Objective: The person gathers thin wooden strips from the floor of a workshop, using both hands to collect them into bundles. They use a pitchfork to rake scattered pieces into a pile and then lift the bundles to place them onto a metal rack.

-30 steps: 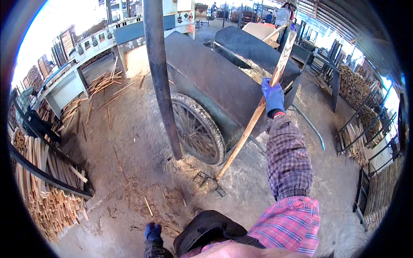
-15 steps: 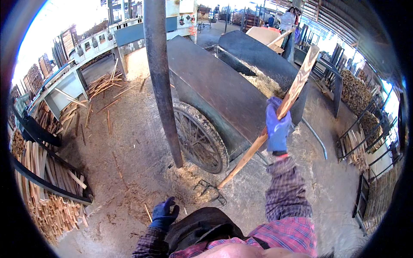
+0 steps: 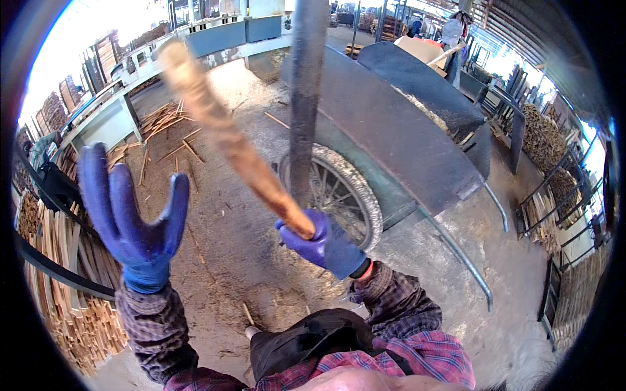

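My right hand (image 3: pixel 329 244), in a blue-purple glove, is closed round the thick wooden handle of a long-handled rake (image 3: pixel 241 153). The handle slants up to the far left from my fist, its upper end blurred. The rake's metal head does not show now. Off to the left, my left hand (image 3: pixel 134 218) is raised with its gloved fingers spread, holding nothing and apart from the handle. Beyond my right hand stands a dark metal cart (image 3: pixel 398 124) with a spoked wheel (image 3: pixel 345 195) and some wood shavings inside.
An upright metal post (image 3: pixel 306 98) stands just beyond my right hand, in front of the cart. Cart handles (image 3: pixel 466 260) reach toward me on the right. Loose wood strips (image 3: pixel 163 124) and sawdust lie on the floor. Stacked strips (image 3: pixel 75 287) fill a rack at left; a person (image 3: pixel 52 173) is behind it.
My left hand has risen from low beside my body and opened wide. My right hand has moved left and down with the rake, whose handle now leans left instead of right. The view has shifted left.
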A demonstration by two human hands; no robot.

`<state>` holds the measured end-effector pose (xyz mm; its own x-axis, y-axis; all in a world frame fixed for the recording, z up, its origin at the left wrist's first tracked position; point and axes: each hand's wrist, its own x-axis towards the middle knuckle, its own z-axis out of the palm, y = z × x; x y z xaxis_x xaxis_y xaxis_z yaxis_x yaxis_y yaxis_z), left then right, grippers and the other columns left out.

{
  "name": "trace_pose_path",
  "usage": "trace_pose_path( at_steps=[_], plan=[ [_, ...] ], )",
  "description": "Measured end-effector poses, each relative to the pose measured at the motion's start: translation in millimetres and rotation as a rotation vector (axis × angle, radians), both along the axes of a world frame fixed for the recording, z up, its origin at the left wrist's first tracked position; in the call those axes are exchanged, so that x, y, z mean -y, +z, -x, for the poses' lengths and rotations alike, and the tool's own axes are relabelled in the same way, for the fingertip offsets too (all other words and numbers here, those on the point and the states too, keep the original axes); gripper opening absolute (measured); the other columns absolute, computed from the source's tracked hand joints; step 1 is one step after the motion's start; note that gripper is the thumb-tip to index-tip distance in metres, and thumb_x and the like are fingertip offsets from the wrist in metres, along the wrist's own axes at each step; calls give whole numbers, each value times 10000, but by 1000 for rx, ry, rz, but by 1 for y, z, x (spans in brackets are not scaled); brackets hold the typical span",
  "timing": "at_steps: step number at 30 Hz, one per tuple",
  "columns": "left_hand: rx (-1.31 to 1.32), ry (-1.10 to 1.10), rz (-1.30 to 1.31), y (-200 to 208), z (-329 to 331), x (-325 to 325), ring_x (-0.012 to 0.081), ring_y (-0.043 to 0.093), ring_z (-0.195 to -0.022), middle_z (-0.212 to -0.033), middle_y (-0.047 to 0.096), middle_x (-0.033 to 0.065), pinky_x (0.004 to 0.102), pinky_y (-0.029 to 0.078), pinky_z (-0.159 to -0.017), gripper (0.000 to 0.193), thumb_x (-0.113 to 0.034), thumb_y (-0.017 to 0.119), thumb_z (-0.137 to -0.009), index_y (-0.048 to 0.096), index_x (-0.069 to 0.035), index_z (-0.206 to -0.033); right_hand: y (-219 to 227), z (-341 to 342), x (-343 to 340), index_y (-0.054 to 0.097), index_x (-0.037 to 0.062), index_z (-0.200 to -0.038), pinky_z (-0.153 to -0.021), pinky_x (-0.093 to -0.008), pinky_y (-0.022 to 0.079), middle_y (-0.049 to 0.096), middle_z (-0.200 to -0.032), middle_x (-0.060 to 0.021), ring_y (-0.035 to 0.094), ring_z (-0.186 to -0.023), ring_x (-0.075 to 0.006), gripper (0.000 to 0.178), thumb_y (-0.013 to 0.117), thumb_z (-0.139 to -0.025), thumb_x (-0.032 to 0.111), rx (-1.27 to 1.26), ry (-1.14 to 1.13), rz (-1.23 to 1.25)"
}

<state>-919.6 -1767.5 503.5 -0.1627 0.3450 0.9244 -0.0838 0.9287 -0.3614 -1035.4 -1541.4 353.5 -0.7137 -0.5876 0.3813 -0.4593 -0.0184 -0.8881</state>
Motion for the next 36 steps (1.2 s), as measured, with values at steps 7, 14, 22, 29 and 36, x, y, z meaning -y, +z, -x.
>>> trace_pose_path(
  at_steps=[7, 14, 22, 29, 36],
  plan=[
    [68, 156, 195, 21, -37, 135, 381, 473, -1180, -1242, 532, 163, 473, 390, -977, 355, -171, 715, -735, 625, -75, -1065, -30, -63, 140, 605, 44, -878, -574, -404, 454, 603, -738, -171, 591, -644, -346, 239, 693, -761, 233, -381, -68, -215],
    [234, -71, 202, 39, -37, 189, 257, 598, -983, -996, 642, 46, 426, 502, -801, 226, -137, 713, -712, 667, -84, -927, -38, -89, 191, 625, 48, -827, -567, -410, 460, 596, -669, -148, 597, -631, -339, 233, 721, -740, 241, -353, -113, -322],
    [407, 224, 338, 54, -6, 225, 153, 455, -579, -575, 354, -14, 317, 379, -508, 245, -87, 602, -659, 392, -129, -540, -102, -72, 184, 580, 25, -1037, -688, -421, 480, 625, -868, -188, 611, -805, -346, 427, 713, -739, 302, -237, -147, -426],
    [486, 277, 158, 34, 40, 256, 206, 519, -725, -661, 486, 5, 382, 376, -698, 92, -141, 669, -701, 581, -117, -685, -397, -67, 27, 640, 93, -984, -699, -422, 477, 636, -930, -172, 604, -871, -358, 516, 666, -692, 518, 48, -19, -1468],
    [483, 212, 318, 48, 164, 300, 160, 441, -555, -561, 348, -4, 342, 319, -497, 186, -143, 598, -534, 415, -114, -555, -372, -6, 88, 640, 78, -842, -586, -403, 491, 635, -731, -158, 616, -654, -297, 412, 640, -706, 467, 225, -367, -1209]
  ],
)
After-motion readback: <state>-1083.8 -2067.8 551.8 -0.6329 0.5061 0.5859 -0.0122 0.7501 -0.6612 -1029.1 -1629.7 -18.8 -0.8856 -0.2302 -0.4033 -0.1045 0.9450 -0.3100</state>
